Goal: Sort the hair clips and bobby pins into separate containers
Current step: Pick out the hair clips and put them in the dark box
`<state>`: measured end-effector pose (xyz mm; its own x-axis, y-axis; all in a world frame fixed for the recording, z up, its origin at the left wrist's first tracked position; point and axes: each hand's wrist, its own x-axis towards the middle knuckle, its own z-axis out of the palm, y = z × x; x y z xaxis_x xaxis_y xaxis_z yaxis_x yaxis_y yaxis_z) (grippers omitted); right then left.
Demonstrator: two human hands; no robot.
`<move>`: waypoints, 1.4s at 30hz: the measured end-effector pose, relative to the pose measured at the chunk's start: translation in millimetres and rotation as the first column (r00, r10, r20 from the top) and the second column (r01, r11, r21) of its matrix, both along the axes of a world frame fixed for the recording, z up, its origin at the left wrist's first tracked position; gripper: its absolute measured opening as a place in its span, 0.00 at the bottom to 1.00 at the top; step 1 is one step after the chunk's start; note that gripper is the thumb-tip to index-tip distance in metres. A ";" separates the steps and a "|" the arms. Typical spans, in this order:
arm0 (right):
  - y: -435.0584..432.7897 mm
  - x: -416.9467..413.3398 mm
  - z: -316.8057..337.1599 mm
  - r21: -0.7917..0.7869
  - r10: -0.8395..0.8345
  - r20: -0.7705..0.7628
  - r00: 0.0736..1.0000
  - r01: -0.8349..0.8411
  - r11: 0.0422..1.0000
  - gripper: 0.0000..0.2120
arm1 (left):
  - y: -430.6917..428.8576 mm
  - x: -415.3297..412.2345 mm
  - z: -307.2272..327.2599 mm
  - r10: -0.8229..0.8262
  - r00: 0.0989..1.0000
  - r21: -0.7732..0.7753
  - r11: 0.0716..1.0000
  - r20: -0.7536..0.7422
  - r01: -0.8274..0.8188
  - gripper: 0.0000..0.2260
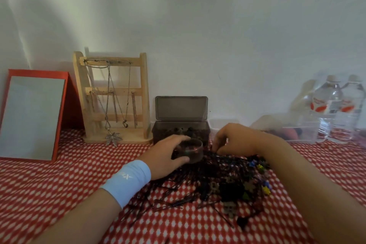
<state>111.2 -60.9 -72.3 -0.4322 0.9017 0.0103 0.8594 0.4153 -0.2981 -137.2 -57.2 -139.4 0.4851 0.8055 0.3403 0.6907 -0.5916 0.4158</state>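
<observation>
You are mid-sort, at the pin-gathering step. Your left hand (164,156) grips the small round tub (191,152), thumb on its near side and fingers curled over the far rim, holding it at the far left edge of the pile. Your right hand (235,139) is just beside it, fingers bent down into the far edge of the heap. The fingertips are hidden by the hand itself, so I cannot tell whether they have pinched anything.

The bobby pins (190,186) are thin, dark and straight, lying criss-crossed in a loose fan over the red-and-white worktop (49,194), mostly on the left and near side of the heap. The hair clips (257,180) are small chunky pieces, mostly dark with a few in yellow, blue and green. They are bunched on the right side, tangled in with the pins. A great deal is unsorted, so I judge the task far from finished.

Your next move, as I read it, is to pick out a few pins and drop them into the small round tub — keep it steady and close. Thin pins lying flat will likely be hard to lift, and they may drag neighbours or a clip along, so check what you carry. The dark box (181,128) behind, its lid up, holds lumpy dark pieces — probably the clips' home, though blur keeps me from being sure.
</observation>
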 end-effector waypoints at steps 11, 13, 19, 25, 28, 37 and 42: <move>-31.9 9.4 -1.1 -0.273 0.127 0.126 0.984 -0.089 0.958 0.10 | -38.6 29.1 20.3 -0.209 0.948 0.284 0.919 -0.238 0.274 0.14; -31.1 12.3 -4.2 -0.275 0.107 0.055 0.993 -0.088 0.958 0.07 | -40.3 32.4 18.3 -0.169 0.916 0.327 0.898 -0.365 0.296 0.16; -31.9 18.0 -2.5 -0.266 0.069 -0.098 0.993 -0.093 0.959 0.08 | -40.7 29.0 17.7 -0.192 0.916 0.229 0.931 -0.353 0.283 0.13; -35.1 9.6 -1.3 -0.331 0.121 -0.028 0.992 -0.124 0.935 0.12 | -39.2 25.4 23.5 -0.186 0.925 0.170 0.953 -0.332 0.253 0.06; -35.1 2.4 -4.1 -0.359 0.134 0.024 0.991 -0.116 0.926 0.08 | -38.3 23.5 27.1 -0.207 0.963 0.137 0.963 -0.175 0.232 0.04; -31.9 10.6 -2.8 -0.345 0.041 -0.304 0.952 -0.150 0.926 0.05 | -43.7 22.9 39.4 -0.163 0.964 -0.054 0.983 0.212 0.178 0.02; -36.4 4.0 -0.8 -0.351 0.099 -0.284 0.954 -0.200 0.915 0.07 | -42.4 20.9 40.3 -0.149 0.932 -0.240 0.942 0.330 0.236 0.05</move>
